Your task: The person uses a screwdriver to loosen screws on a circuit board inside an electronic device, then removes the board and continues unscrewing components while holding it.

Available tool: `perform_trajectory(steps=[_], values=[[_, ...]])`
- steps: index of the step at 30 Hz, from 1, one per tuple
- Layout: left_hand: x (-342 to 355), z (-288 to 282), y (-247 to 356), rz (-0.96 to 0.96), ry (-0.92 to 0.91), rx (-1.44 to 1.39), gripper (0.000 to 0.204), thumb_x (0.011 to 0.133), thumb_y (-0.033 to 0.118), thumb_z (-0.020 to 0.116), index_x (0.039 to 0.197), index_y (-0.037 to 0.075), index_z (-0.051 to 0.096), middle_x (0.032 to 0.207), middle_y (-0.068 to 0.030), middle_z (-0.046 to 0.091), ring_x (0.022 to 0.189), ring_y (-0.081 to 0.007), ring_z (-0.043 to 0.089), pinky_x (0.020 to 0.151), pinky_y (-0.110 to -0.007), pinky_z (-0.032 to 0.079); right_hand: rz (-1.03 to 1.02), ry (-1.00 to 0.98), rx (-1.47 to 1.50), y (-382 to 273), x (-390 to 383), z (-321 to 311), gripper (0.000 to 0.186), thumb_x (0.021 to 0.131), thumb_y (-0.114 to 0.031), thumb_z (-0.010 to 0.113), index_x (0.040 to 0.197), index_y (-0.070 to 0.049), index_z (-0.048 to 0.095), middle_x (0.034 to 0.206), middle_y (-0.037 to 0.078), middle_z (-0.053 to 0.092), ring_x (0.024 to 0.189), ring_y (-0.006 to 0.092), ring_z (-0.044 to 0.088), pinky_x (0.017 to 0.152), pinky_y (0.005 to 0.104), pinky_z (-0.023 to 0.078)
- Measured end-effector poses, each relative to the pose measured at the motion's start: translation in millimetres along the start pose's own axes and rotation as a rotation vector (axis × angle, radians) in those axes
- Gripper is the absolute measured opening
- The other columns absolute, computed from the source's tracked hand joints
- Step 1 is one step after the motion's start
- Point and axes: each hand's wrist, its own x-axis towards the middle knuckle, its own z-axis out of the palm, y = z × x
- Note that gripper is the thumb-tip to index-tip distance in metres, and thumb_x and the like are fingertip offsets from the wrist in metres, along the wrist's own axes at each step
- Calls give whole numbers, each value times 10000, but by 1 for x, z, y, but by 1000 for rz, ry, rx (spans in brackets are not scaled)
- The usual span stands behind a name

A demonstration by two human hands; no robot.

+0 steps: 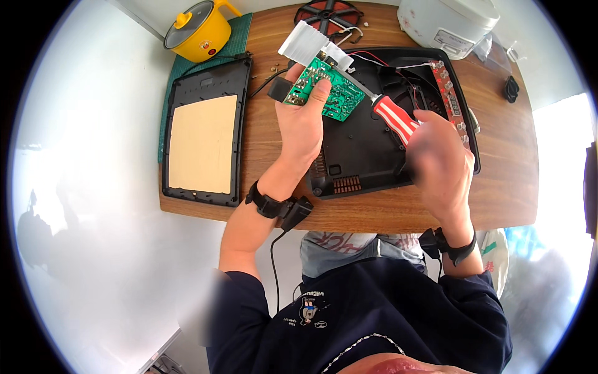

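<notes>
My left hand [300,128] is closed on a green circuit board [344,100], thumb across its soldered face. A finned silver heat sink [303,45] sticks out from the board's upper left side. In my right hand [441,163] is a screwdriver with a red-and-white handle [393,116]. Its shaft points up and left to the board's upper edge, near the heat sink; whether the tip touches a screw I cannot tell. Under both lies a black plastic housing [367,159], with a red display board [450,103] along its right side and thin wires inside.
Left of the housing lies a black panel [212,78] with a beige sheet [202,146], partly over a green mat [238,38]. A yellow pot [198,40], a round coil [328,14] and a white cooker [439,25] stand behind. A black plug [511,89] is at right.
</notes>
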Motion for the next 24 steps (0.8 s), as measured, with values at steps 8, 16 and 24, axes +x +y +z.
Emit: perform_trajectory(steps=[8, 16, 24], values=[[1, -1, -1, 3, -28, 8, 460, 997, 12, 678, 1431, -1, 530, 1216, -58, 688, 1073, -119, 652, 964, -293, 532, -46, 144, 66, 2, 6, 4, 514, 827, -116, 844, 1268, -16, 600, 1011, 134, 671, 818, 216, 650, 754, 336, 517], [1, -1, 1, -32, -4, -39, 434, 995, 6, 677, 1408, -7, 545, 1202, -62, 690, 1060, -130, 655, 952, -301, 536, -166, 180, 47, 1, 10, 9, 579, 806, -27, 834, 1315, -1, 559, 1019, 134, 658, 832, 209, 638, 789, 320, 525], [3, 0, 3, -54, 27, -7, 414, 1004, 5, 661, 1405, -9, 555, 1216, -50, 690, 1063, -121, 653, 954, -299, 526, 69, 163, 165, -3, 3, 11, 411, 907, -130, 776, 1242, -9, 569, 958, 100, 673, 722, 181, 616, 696, 311, 513]])
